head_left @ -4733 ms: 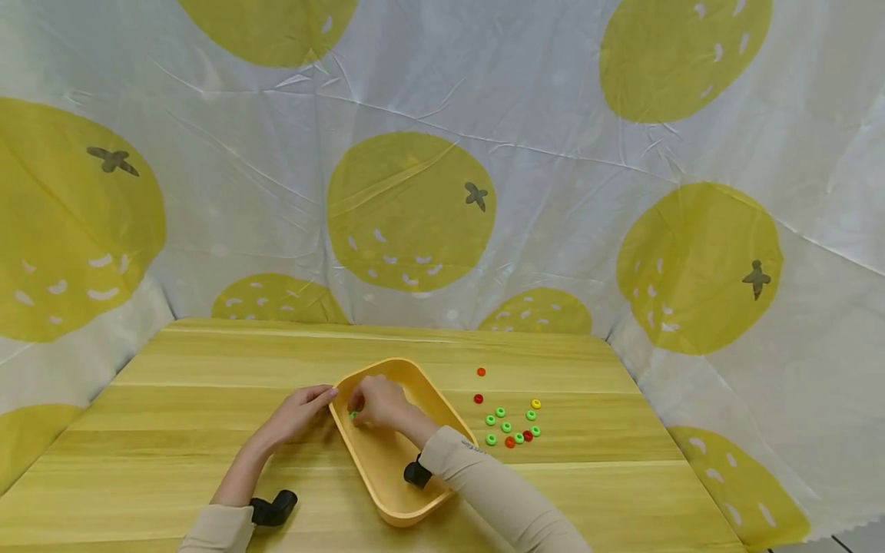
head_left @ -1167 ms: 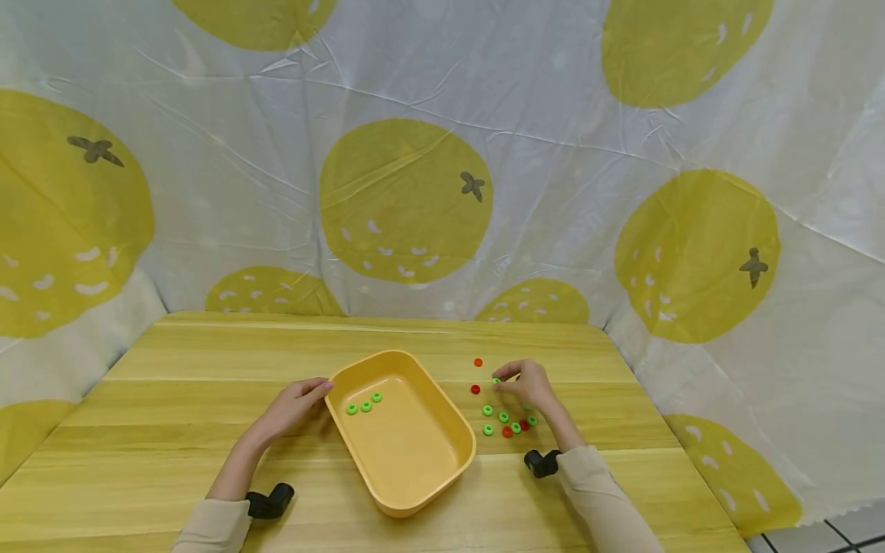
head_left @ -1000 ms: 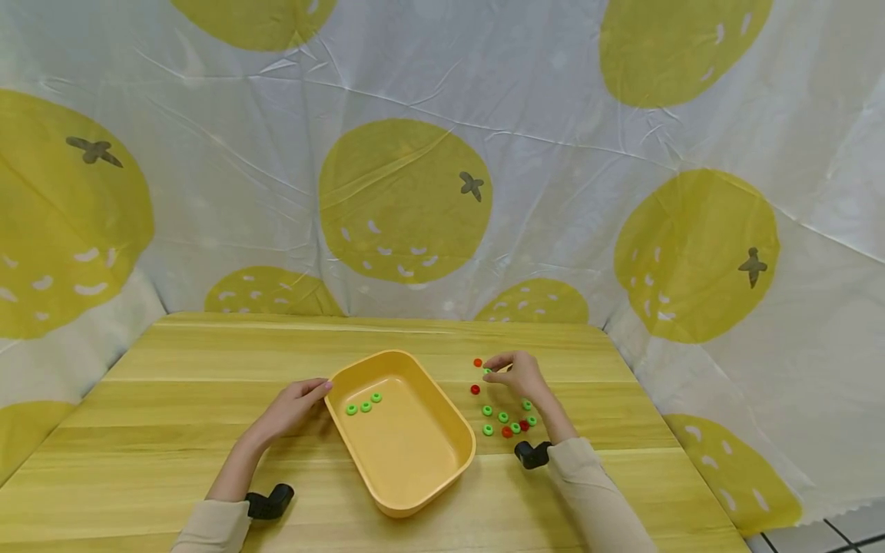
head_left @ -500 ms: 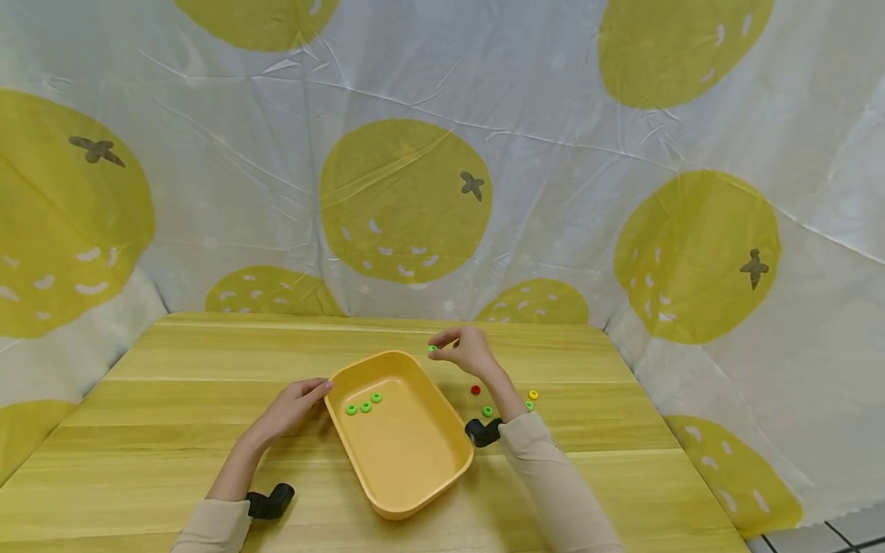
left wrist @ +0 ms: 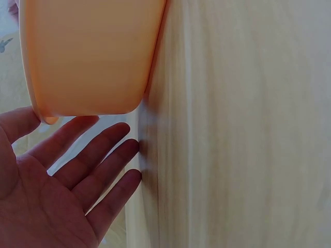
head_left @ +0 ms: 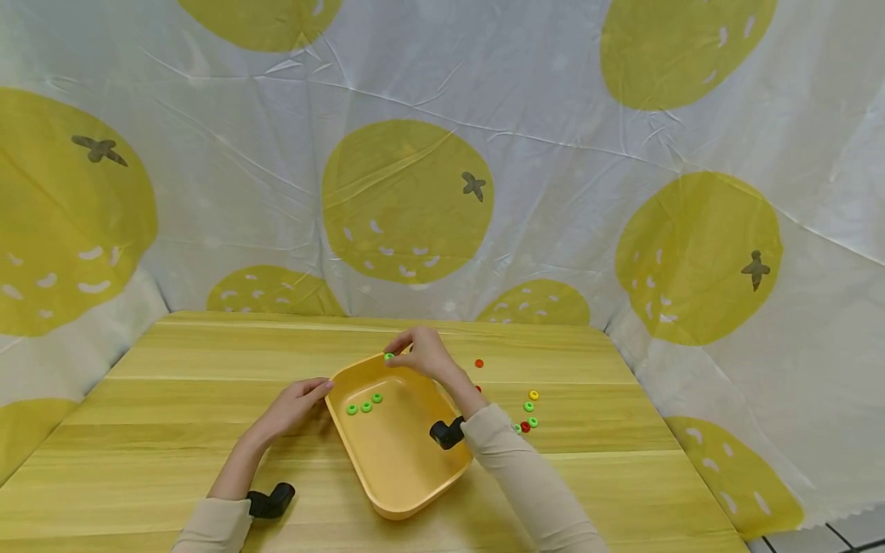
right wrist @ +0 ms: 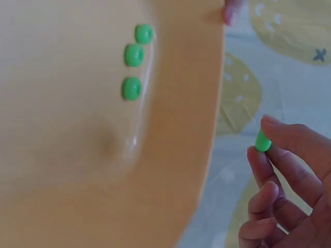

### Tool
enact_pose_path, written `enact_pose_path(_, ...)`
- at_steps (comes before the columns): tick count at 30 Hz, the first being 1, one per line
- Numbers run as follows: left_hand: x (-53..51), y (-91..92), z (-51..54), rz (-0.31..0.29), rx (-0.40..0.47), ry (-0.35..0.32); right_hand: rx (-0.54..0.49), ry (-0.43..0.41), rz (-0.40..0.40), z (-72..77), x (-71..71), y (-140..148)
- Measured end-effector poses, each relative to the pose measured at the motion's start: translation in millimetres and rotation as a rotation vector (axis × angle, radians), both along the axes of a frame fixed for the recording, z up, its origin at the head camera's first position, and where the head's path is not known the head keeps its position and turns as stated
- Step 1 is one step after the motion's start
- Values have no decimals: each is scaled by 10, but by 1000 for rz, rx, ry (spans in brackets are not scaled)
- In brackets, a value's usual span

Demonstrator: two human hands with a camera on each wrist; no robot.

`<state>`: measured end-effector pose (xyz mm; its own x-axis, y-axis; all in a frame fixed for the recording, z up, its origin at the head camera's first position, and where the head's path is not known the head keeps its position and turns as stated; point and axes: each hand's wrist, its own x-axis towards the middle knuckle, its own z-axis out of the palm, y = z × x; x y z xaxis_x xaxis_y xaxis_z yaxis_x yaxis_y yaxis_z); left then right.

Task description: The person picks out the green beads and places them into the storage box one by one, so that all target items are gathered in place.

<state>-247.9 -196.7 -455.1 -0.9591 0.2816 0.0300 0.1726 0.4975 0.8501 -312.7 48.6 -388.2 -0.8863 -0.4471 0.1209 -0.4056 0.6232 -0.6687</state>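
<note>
Here's our table, (head_left: 228, 361) yellowish wood grain running across it, and near the middle we have the tray, (head_left: 401, 453) set at a slant. Off to its right, we spot an orange bead (head_left: 479, 363) furthest back, a red bead (head_left: 478, 389) in front (only part of it shows), a yellow bead (head_left: 534, 395) with a green bead (head_left: 528, 406) just before it, and nearest us a second green, (head_left: 533, 422) a second red (head_left: 525, 427) and a third green, (head_left: 517, 429) bunched close.

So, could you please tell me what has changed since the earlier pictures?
Since the first picture, the right hand left the tray, took a green bead from the table on the right, and carried it leftward to the tray's far end, pinched between its fingers. The left hand still touches the tray, which stayed in place.
</note>
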Motion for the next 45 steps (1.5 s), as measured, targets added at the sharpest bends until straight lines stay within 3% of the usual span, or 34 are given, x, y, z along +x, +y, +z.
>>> enact_pose_path(11,-23,-13,-24,1,3,15,179,18,69,-282,12,-319)
enact_pose_path(21,-13,-4,-11,-3,-6,19,374,18,18,-464,46,-492)
enact_pose_path(29,-7,-3,15,-9,-9,-3,351,-4,-40,-553,52,-524)
enact_pose_path(38,-5,6,30,-4,-16,-18,357,24,-38,-592,2,-518)
enact_pose_path(45,1,5,25,3,-17,-19,338,-5,-42,-593,25,-507)
